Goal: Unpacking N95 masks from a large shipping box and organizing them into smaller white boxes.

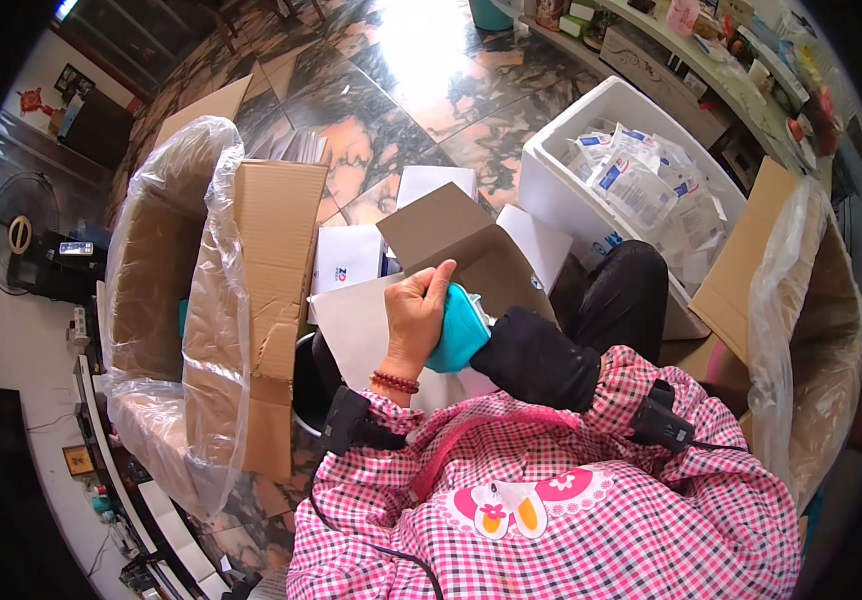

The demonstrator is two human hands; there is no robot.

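My left hand (415,312), bare with a red bead bracelet at the wrist, is closed around a teal, block-like item (460,332) with a rounded corner. A bit of white or clear material shows along its right edge; I cannot tell its exact kind. On its other side, my right hand (534,358) wears a black glove and presses against the item, its fingers mostly hidden. Both hands are above an open carton (448,228) with a grey-brown inside, whose flaps stand out around them. White boxes (348,256) lie just beyond it.
At the far right, a white foam box (548,163) holds several clear-and-white packets (641,180). Large cardboard boxes with plastic liners stand at the left (281,230) and right (751,230). A fan (19,232) is at far left; marble-patterned floor (351,90) lies ahead.
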